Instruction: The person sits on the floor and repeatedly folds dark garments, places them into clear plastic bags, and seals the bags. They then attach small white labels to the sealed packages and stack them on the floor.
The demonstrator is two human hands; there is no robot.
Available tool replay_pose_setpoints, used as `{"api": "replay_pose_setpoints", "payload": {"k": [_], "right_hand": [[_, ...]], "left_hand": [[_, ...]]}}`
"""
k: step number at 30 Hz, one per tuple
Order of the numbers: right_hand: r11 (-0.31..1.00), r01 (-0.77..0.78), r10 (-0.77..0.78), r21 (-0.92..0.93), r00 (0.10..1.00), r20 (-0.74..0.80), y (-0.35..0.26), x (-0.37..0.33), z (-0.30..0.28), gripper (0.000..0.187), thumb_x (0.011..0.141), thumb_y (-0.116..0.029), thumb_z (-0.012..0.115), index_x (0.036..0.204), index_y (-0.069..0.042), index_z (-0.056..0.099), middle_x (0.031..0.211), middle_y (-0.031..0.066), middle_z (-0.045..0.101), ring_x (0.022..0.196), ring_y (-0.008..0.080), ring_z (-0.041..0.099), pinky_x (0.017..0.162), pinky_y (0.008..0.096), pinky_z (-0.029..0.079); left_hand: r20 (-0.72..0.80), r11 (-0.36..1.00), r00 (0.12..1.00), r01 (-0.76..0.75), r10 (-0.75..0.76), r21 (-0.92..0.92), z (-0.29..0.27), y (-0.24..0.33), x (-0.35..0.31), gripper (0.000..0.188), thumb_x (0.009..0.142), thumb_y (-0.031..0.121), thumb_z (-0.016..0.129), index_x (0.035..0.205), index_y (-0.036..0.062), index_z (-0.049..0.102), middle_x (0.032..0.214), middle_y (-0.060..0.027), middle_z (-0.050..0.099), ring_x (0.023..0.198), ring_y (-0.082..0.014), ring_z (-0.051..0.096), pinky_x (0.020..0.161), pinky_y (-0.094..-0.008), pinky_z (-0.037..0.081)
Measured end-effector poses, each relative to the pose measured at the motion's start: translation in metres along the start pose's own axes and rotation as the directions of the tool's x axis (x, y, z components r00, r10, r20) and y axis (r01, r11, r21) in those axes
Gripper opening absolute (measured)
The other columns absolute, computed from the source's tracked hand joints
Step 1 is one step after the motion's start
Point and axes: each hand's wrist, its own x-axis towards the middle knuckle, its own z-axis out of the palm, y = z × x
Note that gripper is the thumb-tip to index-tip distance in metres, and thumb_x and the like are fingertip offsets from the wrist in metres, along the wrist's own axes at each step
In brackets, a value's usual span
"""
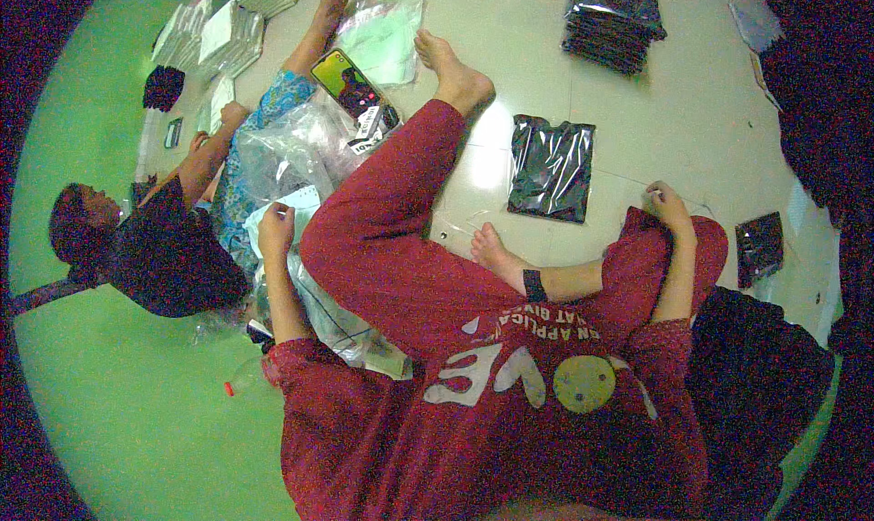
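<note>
My left hand [276, 229] is at my left thigh, by a pale sheet [296, 202] and a heap of clear plastic bags [296, 148]. Its fingers are drawn together; what they pinch, if anything, is too small to make out. Over my right knee, my right hand [669, 208] has its fingers curled in, and their contents cannot be made out either. Between the two, a black folded item in a shiny clear bag [551, 169] lies flat on the tiles, apart from both hands.
A stack of black packets [614, 25] stands ahead; another black packet [759, 250] lies right, near dark cloth [760, 375]. A phone [355, 88] rests by the plastic bags. At left sits another person [173, 239], with white packet stacks [232, 38] beyond. A bottle [248, 377] lies behind left.
</note>
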Motion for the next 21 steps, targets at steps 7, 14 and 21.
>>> {"api": "replay_pose_setpoints", "payload": {"k": [7, 14, 21], "right_hand": [[0.998, 0.067, -0.067, -0.007, 0.996, -0.064, -0.004, -0.002, 0.000, 0.020, 0.081, -0.019, 0.046, 0.094, -0.006, 0.054, 0.089, 0.0165, 0.060, 0.085, 0.0294, 0.057, 0.073, 0.0354, 0.044], [0.995, 0.081, -0.078, 0.056, 0.995, -0.057, 0.004, 0.008, 0.004, 0.020, 0.082, -0.019, 0.046, 0.094, -0.006, 0.053, 0.090, 0.0177, 0.059, 0.086, 0.0349, 0.056, 0.074, 0.0394, 0.044], [0.998, 0.026, -0.027, 0.059, 0.999, 0.019, 0.000, 0.004, 0.001, 0.023, 0.082, -0.014, 0.044, 0.105, -0.011, 0.048, 0.074, 0.0127, 0.058, 0.067, 0.0224, 0.057, 0.061, 0.0337, 0.045]], "left_hand": [[-0.136, 0.946, 0.982, -0.165, 0.131, -0.278, 0.003, 0.007, -0.024, 0.018, 0.078, 0.015, 0.054, 0.091, 0.0029, 0.059, 0.075, -0.0124, 0.062, 0.061, -0.0186, 0.059, 0.059, -0.0292, 0.046], [-0.244, 0.893, 0.968, -0.157, 0.056, -0.421, 0.001, 0.006, -0.053, 0.019, 0.079, 0.019, 0.055, 0.089, 0.0033, 0.059, 0.064, -0.0097, 0.059, 0.057, -0.0152, 0.058, 0.056, -0.0276, 0.045], [-0.267, 0.932, 0.960, -0.018, -0.085, -0.363, -0.017, -0.018, -0.084, 0.020, 0.080, 0.020, 0.053, 0.090, 0.0046, 0.060, 0.061, -0.0101, 0.060, 0.054, -0.0166, 0.057, 0.055, -0.0284, 0.043]]}}
